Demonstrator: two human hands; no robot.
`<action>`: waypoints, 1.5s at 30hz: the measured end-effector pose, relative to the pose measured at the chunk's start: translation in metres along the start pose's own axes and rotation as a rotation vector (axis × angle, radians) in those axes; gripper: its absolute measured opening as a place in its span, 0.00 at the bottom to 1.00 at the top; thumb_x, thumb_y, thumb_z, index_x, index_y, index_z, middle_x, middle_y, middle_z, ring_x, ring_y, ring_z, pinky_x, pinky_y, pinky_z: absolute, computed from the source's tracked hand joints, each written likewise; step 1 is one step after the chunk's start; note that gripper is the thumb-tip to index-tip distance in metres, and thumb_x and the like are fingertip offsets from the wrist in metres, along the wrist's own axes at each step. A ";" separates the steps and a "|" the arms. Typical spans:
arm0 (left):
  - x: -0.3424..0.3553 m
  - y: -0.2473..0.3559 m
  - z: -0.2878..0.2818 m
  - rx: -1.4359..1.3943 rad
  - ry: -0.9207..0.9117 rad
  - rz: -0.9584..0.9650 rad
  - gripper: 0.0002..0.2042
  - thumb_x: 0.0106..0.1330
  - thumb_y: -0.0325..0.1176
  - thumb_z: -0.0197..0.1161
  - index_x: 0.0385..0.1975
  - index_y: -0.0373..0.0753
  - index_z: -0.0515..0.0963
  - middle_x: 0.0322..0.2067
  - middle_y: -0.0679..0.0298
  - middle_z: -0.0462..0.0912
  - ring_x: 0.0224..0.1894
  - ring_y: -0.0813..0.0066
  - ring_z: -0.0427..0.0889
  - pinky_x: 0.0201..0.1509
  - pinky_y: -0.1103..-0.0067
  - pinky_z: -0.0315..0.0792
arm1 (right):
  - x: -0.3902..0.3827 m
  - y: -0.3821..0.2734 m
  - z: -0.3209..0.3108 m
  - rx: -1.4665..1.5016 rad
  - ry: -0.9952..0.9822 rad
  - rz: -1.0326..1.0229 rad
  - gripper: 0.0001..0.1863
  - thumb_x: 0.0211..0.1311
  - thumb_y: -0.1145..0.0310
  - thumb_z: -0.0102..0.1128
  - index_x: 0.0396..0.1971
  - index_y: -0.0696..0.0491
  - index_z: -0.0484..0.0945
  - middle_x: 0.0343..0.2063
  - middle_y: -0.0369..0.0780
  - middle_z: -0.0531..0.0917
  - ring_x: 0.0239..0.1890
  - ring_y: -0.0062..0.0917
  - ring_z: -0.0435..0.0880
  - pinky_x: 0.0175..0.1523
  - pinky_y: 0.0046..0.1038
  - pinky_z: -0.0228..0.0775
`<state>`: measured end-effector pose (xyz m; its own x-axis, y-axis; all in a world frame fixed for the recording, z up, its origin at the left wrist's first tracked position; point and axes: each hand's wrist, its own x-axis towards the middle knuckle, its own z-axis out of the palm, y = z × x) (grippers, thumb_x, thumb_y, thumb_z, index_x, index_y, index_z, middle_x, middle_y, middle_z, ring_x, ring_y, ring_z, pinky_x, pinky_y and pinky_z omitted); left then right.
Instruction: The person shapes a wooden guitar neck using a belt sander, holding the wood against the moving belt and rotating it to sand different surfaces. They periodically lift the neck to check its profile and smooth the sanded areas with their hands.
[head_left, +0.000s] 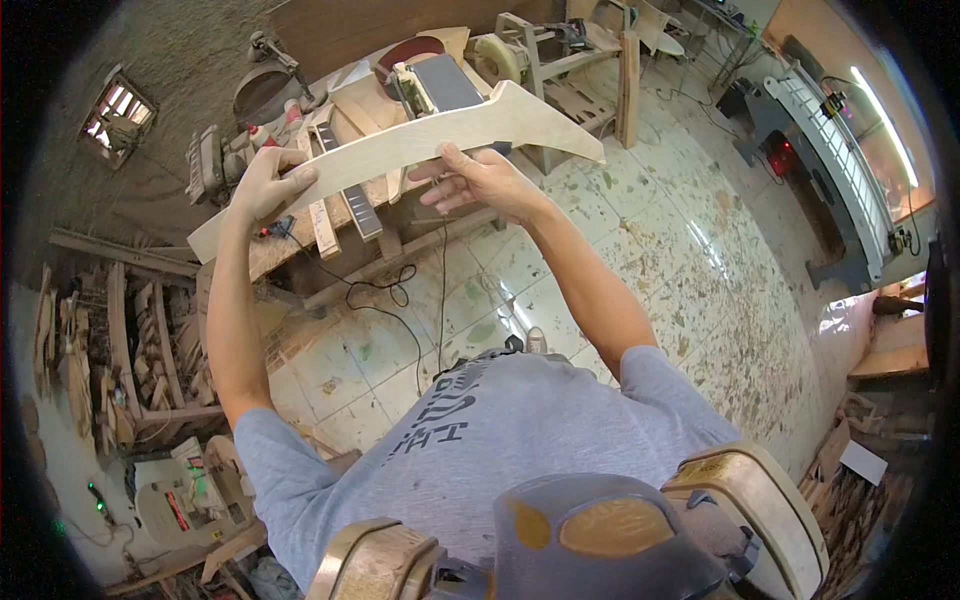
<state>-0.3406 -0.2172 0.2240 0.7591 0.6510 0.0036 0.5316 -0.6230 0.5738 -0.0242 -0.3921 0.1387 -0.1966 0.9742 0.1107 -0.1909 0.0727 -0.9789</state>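
A long, pale wooden piece with a shaped, tapering right end is held up in front of me, above the cluttered workbench. My left hand is closed on it left of its middle. My right hand is at its lower edge, thumb touching it, the other fingers apart and partly curled below it. Behind and beneath the piece are dark slotted strips, a machine with a dark grey belt and loose boards.
The workbench has trailing cables below its front. A wooden stand is at the back, a long grey machine on the right. Racks of offcuts line the left. A tiled floor surrounds me.
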 end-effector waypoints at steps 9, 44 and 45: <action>-0.004 0.003 0.004 -0.017 0.038 0.012 0.32 0.57 0.64 0.67 0.26 0.31 0.80 0.20 0.74 0.70 0.24 0.84 0.65 0.28 0.78 0.55 | -0.003 0.001 0.002 -0.002 0.002 0.004 0.37 0.77 0.41 0.43 0.60 0.65 0.72 0.55 0.48 0.82 0.47 0.33 0.88 0.49 0.31 0.84; -0.022 -0.010 0.005 -0.044 0.056 -0.017 0.34 0.57 0.65 0.67 0.25 0.31 0.79 0.19 0.74 0.69 0.23 0.84 0.65 0.26 0.79 0.55 | 0.006 0.004 0.012 -0.028 -0.034 0.037 0.38 0.77 0.41 0.44 0.58 0.67 0.74 0.53 0.49 0.84 0.46 0.31 0.88 0.49 0.31 0.84; -0.022 -0.010 0.005 -0.051 0.059 -0.012 0.34 0.56 0.65 0.67 0.25 0.31 0.78 0.19 0.74 0.69 0.24 0.84 0.65 0.26 0.79 0.55 | 0.006 0.006 0.011 -0.031 -0.033 0.038 0.38 0.77 0.41 0.44 0.58 0.67 0.74 0.53 0.49 0.84 0.46 0.31 0.88 0.49 0.31 0.84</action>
<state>-0.3603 -0.2275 0.2138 0.7284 0.6837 0.0441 0.5194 -0.5930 0.6153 -0.0373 -0.3886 0.1359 -0.2348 0.9689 0.0784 -0.1531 0.0428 -0.9873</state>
